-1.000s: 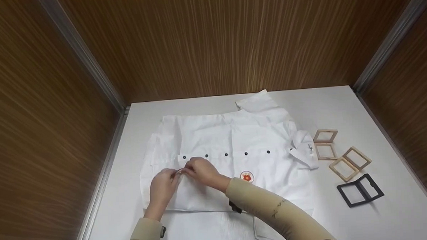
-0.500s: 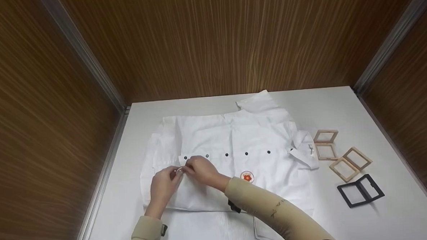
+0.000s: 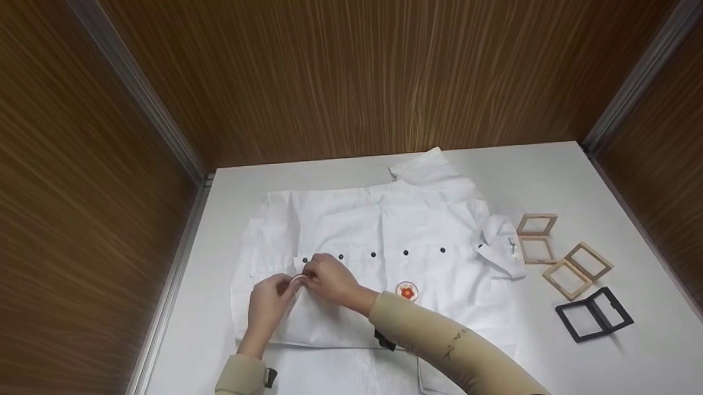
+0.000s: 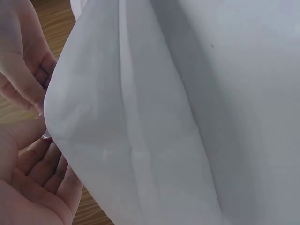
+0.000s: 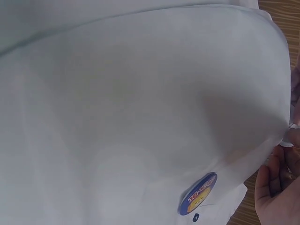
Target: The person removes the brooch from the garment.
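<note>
A white button-up coat (image 3: 335, 222), with a line of dark buttons (image 3: 373, 255), lies spread out in the head view. Over its left part, the left hand (image 3: 267, 302) pinches a small round badge (image 3: 298, 278) between thumb and fingers. The right hand (image 3: 331, 279) meets it there, its fingertips pinching at the badge's edge against the cloth. Fingers cover most of this badge. To the right of the hands, a round badge with a red flower (image 3: 406, 290) sits on the coat. The right wrist view shows a blue and yellow badge (image 5: 198, 193) beside a button.
On the right of the white table (image 3: 570, 176) stand a tan hinged frame (image 3: 536, 237), a second tan frame (image 3: 584, 252) and a black one (image 3: 597, 330), all unfolded. Wood-grain panels (image 3: 346, 73) enclose the table at the back and sides.
Both hands stay at the same spot on the coat. The right hand's knuckles have risen slightly, and the badge between the fingers has tilted a little.
</note>
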`<state>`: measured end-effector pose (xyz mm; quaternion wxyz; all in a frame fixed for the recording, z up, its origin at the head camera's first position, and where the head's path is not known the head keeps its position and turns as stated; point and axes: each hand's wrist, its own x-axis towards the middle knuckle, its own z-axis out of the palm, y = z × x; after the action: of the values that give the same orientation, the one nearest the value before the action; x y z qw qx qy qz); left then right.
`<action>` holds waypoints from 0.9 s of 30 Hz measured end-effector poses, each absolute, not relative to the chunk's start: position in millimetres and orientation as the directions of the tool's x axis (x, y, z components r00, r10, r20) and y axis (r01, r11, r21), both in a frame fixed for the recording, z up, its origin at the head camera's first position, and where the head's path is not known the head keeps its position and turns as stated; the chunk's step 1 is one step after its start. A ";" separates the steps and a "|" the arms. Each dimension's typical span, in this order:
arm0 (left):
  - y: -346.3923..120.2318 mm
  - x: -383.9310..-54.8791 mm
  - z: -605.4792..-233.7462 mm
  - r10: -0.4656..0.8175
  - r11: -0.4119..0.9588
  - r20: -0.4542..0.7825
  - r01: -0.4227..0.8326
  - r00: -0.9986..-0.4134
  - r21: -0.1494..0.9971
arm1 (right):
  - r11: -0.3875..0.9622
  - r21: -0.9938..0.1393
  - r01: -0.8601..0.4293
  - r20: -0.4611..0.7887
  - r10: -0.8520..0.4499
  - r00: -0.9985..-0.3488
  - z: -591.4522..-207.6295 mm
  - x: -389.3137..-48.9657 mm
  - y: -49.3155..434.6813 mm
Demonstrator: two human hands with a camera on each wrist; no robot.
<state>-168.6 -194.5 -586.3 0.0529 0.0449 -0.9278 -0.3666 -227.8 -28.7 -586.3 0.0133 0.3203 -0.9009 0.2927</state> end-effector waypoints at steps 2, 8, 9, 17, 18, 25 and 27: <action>-195.2 -169.5 -586.4 -0.125 0.707 0.057 -0.049 -0.991 0.706 | 0.620 -0.496 -0.608 0.243 -0.573 -0.782 -586.0 -227.4 -28.3; -197.0 -170.3 -588.0 -0.141 0.654 0.019 -0.079 -0.990 0.752 | 0.600 -0.554 -0.577 0.199 -0.577 -0.792 -586.4 -228.5 -29.4; -197.0 -170.4 -588.4 -0.146 0.650 0.018 -0.082 -0.989 0.755 | 0.597 -0.572 -0.562 0.180 -0.578 -0.796 -586.7 -228.8 -29.8; -195.6 -172.1 -591.7 -0.178 0.647 0.030 -0.094 -0.984 0.757 | 0.573 -0.662 -0.483 0.099 -0.572 -0.814 -587.2 -230.5 -28.7; -195.2 -172.2 -591.7 -0.184 0.644 0.025 -0.101 -0.983 0.759 | 0.568 -0.670 -0.478 0.098 -0.571 -0.815 -587.1 -230.7 -28.6; -195.0 -176.5 -591.2 -0.200 0.617 -0.010 -0.134 -0.980 0.775 | 0.571 -0.683 -0.455 0.077 -0.563 -0.823 -586.9 -232.2 -30.4; -194.9 -177.8 -591.5 -0.200 0.611 -0.012 -0.135 -0.980 0.780 | 0.584 -0.684 -0.437 0.058 -0.553 -0.831 -587.5 -232.0 -31.5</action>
<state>-177.8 -194.9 -591.5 0.0379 0.0933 -0.8967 -0.4310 -232.0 -31.5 -587.5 -0.0805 0.2791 -0.8864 0.3605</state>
